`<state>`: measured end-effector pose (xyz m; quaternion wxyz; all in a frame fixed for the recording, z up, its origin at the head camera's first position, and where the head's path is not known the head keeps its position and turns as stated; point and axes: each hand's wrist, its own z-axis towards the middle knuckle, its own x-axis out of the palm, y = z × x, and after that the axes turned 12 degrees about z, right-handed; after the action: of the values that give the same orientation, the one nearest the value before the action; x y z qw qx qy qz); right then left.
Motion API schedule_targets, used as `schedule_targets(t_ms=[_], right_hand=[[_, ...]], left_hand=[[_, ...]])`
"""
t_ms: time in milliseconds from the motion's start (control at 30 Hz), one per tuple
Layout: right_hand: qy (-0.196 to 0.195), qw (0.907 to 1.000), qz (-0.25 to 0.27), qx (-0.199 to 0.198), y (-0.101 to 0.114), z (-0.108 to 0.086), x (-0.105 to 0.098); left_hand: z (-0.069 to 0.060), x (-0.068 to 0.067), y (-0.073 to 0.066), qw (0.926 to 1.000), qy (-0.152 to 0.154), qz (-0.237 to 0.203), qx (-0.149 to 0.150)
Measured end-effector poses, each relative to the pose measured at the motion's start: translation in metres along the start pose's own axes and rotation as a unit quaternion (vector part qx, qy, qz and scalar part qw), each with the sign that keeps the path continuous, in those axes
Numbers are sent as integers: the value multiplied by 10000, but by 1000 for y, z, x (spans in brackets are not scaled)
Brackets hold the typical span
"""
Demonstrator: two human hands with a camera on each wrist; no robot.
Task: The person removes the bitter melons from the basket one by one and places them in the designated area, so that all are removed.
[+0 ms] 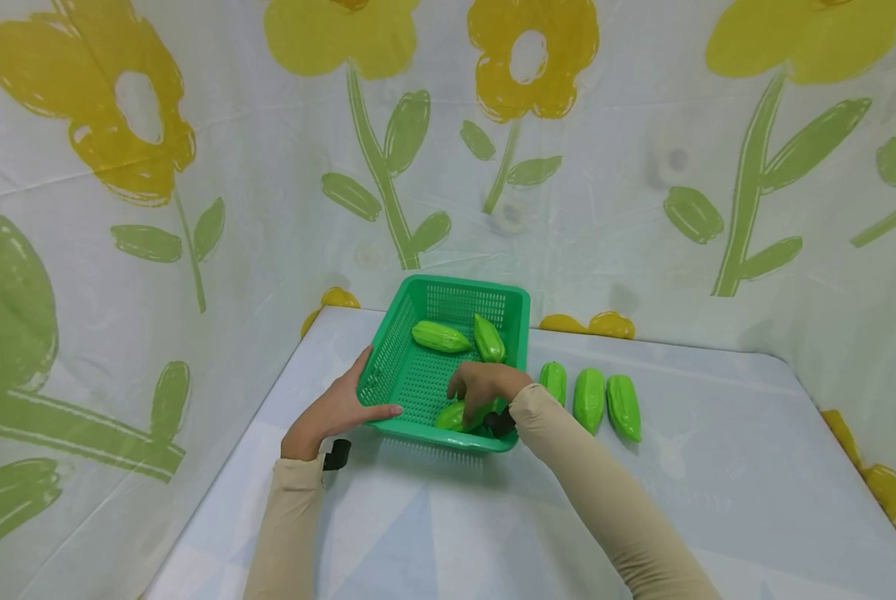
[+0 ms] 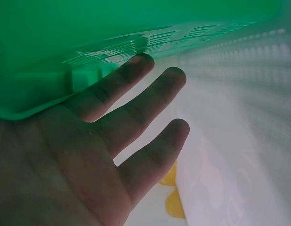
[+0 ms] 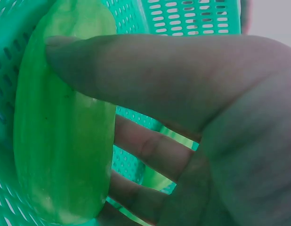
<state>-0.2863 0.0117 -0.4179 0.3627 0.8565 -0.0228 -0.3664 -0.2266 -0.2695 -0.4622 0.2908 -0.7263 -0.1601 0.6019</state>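
Note:
My right hand (image 1: 485,383) reaches into the front right of a green plastic basket (image 1: 387,354) and grips a green ridged bitter melon (image 1: 451,415). In the right wrist view, the thumb presses on the near face of this bitter melon (image 3: 65,141), while the fingers pass behind it. Farther back in the basket lie two more bitter melons, one on its side (image 1: 440,337) and one near the right wall (image 1: 488,338). With the thumb over the rim, my left hand (image 1: 338,408) holds the basket's front left corner. Its other fingers (image 2: 141,113) stretch along the outside, spread apart.
Right of the basket, three bitter melons (image 1: 588,400) lie in a row on the pale table (image 1: 718,450). White fabric with printed yellow flowers (image 1: 620,200) hangs behind the table and along its left side.

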Motion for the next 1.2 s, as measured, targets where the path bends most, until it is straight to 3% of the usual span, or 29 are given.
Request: schedule_targets(t_ms=[167,367,667,933,1200], right_hand=[[-18,10000,-26,-18,-1,1,0],[-149,9993,-134,-318,-2,1,-1],[-575,9955,262,-705,-2,-1,-8],[-756,9943,563,-505,-2,0,-10],[-880,9914,751,-619,-1,-4,-13]], left_hand=[[0,0,0,10000,-7,5,15],[0,0,-1,10000,11,66,-5],[0,-1,-1,10000,5,23,23],[-1,0,1,10000,45,53,15],[-1,-1,0,10000,39,54,22]])
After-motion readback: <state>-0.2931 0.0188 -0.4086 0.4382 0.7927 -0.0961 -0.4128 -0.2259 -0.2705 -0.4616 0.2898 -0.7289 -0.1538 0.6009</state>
